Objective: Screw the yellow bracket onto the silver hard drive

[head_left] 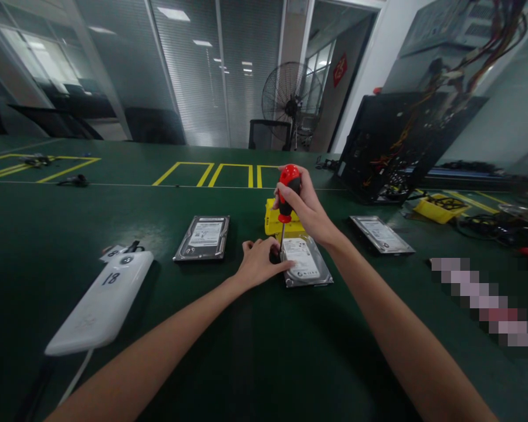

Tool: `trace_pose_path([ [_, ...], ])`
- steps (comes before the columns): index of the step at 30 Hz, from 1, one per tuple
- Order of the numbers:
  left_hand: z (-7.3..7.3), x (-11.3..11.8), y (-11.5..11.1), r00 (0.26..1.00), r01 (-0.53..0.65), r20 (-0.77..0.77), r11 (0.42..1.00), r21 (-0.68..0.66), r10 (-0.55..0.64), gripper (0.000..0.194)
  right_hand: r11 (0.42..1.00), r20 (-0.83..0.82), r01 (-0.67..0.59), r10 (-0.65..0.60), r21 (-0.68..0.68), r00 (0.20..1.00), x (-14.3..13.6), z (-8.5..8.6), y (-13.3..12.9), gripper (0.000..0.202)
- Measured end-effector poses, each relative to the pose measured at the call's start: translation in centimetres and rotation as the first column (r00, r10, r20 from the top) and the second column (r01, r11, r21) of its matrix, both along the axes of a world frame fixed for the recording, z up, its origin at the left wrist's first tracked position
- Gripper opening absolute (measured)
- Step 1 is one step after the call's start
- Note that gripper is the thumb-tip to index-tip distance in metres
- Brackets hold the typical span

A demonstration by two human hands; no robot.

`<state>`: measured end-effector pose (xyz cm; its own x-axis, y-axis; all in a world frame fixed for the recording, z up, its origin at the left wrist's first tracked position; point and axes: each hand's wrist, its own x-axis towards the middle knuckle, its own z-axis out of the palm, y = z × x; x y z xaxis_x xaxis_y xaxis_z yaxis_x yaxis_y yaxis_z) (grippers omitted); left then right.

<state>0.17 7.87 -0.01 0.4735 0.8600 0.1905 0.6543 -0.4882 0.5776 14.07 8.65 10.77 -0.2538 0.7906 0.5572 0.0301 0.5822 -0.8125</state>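
Observation:
My right hand [305,202] is wrapped round the red and black handle of a screwdriver [289,190], held upright. Its shaft points down to the left edge of a hard drive [305,264] lying label up on the green table. My left hand [264,259] grips that drive's left side, thumb stretched over the label and fingers curled near the screwdriver tip. The tip itself is hidden by the fingers. Directly behind the drive stands a yellow bin [273,218], partly covered by my right hand.
Other hard drives lie left [205,237] and right [381,234]. A white power bank [101,302] marked 18, with a cable, is at front left. Farther right are an open black computer case [378,146], a yellow tray [440,209] and tangled cables [495,231].

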Motion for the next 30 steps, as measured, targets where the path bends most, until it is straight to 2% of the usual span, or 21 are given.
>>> trace_pose_path([
  [6, 0.0, 0.1, 0.1, 1.000, -0.017, -0.001, 1.000, 0.001, 0.017, 0.048, 1.000, -0.010, -0.017, 0.017, 0.021, 1.000, -0.4, 0.3, 0.0, 0.041],
  [12, -0.2, 0.2, 0.2, 1.000, -0.022, -0.013, 1.000, 0.004, 0.022, 0.048, 0.996, 0.031, 0.086, -0.087, 0.028, 0.996, -0.2, -0.2, 0.9, 0.056],
  [20, -0.3, 0.0, 0.3, 1.000, -0.025, -0.014, 1.000, 0.005, 0.025, 0.054, 0.998, -0.007, 0.056, -0.056, 0.011, 0.998, -0.1, 0.4, 1.1, 0.042],
  [24, -0.4, 0.1, 0.3, 0.999, -0.033, -0.001, 0.999, 0.000, 0.033, 0.056, 0.999, -0.035, 0.023, -0.021, 0.045, 0.999, -0.4, 0.6, 1.0, 0.030],
  [30, -0.2, 0.1, 0.2, 0.999, -0.045, 0.001, 0.999, -0.009, 0.045, 0.055, 0.997, -0.019, 0.064, -0.063, 0.037, 0.998, -0.9, 0.4, 1.3, 0.040],
])
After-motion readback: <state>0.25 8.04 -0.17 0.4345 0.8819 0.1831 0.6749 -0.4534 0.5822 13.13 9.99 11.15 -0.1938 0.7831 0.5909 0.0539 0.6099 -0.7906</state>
